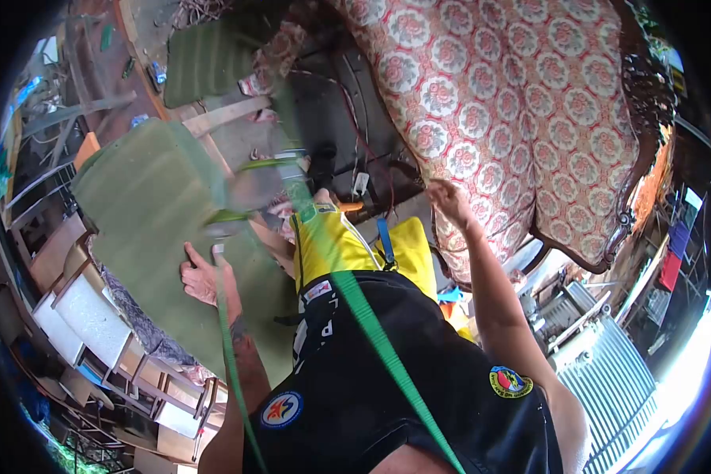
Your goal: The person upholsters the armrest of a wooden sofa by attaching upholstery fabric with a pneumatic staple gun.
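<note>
My left hand (200,275) lies over a large green, striped cushion or upholstered panel (146,186), its index finger stretched out and thumb apart. On the right, my right hand (450,202) is closed at the front edge of a carved sofa (482,103) covered in floral fabric. Its fingertips overlap the upholstery, and I cannot tell what they grip. A green strap (371,324) hangs from my neck, and its blurred metal clips swing above the cushion. Between my hands are my yellow trousers (332,245) and an orange-handled object (350,207) by my foot.
A second green cushion (209,63) lies at the back, near a wooden slat (225,116). Stacked wooden furniture parts (95,316) crowd the left side. A corrugated metal sheet (608,387) stands at the lower right. A red cable (359,130) runs beside the sofa.
</note>
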